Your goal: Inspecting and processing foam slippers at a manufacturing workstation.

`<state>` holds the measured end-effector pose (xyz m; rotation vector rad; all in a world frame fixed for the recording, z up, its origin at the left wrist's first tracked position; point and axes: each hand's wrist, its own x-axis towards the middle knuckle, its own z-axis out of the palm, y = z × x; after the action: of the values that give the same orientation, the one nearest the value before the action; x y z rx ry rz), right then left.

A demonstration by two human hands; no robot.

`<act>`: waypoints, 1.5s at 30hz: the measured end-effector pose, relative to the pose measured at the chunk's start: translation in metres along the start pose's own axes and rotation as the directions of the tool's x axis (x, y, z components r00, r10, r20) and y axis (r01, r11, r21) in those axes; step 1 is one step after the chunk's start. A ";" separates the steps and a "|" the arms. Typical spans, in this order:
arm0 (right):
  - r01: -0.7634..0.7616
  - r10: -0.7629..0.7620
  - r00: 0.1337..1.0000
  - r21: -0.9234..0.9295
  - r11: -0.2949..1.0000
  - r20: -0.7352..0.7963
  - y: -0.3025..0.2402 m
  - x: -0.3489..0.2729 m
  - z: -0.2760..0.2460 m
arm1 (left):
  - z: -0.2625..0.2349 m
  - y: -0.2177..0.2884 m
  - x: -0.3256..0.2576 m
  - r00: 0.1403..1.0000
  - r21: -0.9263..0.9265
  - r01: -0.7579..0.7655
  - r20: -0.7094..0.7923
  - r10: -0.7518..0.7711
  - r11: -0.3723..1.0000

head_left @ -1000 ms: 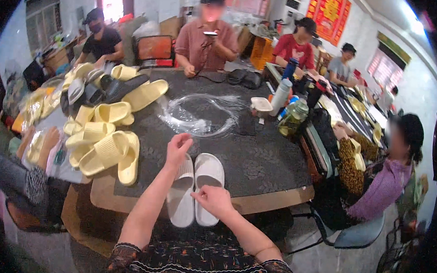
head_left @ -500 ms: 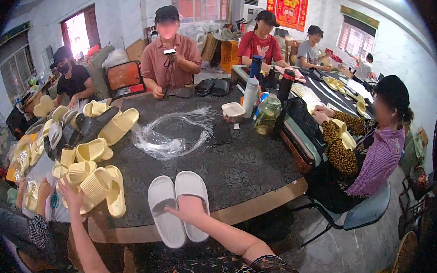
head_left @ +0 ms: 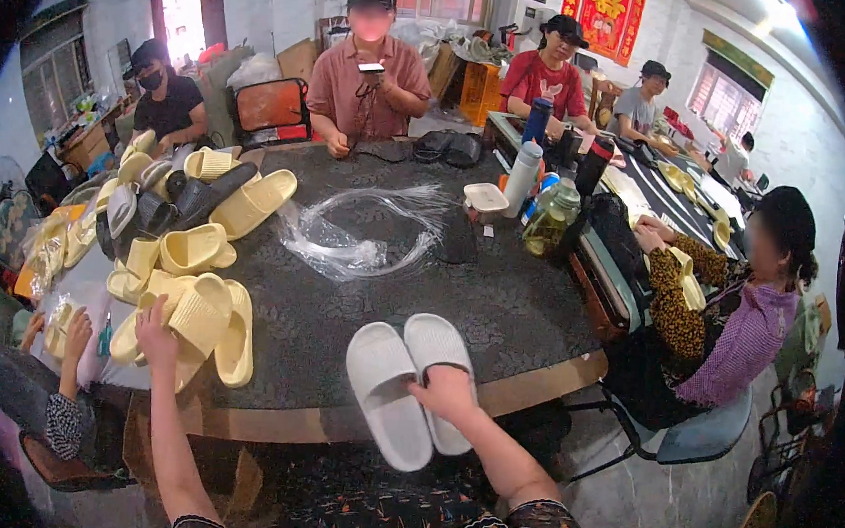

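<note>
Two white slide sandals [head_left: 407, 383] lie side by side at the near edge of the dark table [head_left: 497, 306]. My right hand [head_left: 446, 391] rests on the right sandal, fingers curled over its strap. My left hand [head_left: 154, 334] reaches out to the left and touches a pale yellow slide sandal [head_left: 202, 317] at the near end of a heap of yellow sandals. Whether the left fingers grip it I cannot tell.
More yellow and dark sandals [head_left: 186, 209] are piled along the table's left side. Clear plastic bags [head_left: 357, 237] lie mid-table. Bottles and a jar [head_left: 545, 208] stand at the right. Several people sit around the table; a small hand [head_left: 75, 327] is at the far left.
My left hand has swung from the white sandals out to the yellow pile on the left. The right hand stays on the white pair. The view has shifted.
</note>
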<state>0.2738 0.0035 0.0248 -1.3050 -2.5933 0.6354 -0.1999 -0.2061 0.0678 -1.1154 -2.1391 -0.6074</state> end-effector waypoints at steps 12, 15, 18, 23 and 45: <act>-0.361 0.307 0.907 -0.160 0.919 -0.288 0.133 -0.011 -0.078 | -0.074 0.140 -0.022 0.711 -0.752 0.659 0.634 -0.305 -0.026; -0.478 0.417 0.848 -0.132 0.868 -0.327 0.159 0.000 -0.094 | -0.070 0.169 -0.043 0.765 -0.720 0.636 0.636 -0.104 0.276; -0.569 0.541 0.749 0.048 0.821 -0.381 0.189 0.009 -0.108 | -0.049 0.193 -0.065 0.764 -0.742 0.636 0.645 -0.033 0.214; -0.547 0.438 0.698 -0.026 0.837 -0.567 0.159 0.011 -0.097 | -0.033 0.224 -0.068 0.897 -0.676 0.304 0.440 0.036 0.671; 0.514 -0.297 0.810 0.856 -0.058 -0.506 -0.107 -0.031 -0.180 | -0.043 0.253 -0.071 0.707 -0.547 0.289 0.675 0.209 0.786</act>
<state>0.2752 -0.0242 0.2343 -0.0015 -1.4001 1.6112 0.0577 -0.1373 0.0721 -1.9243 -2.7040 -1.1060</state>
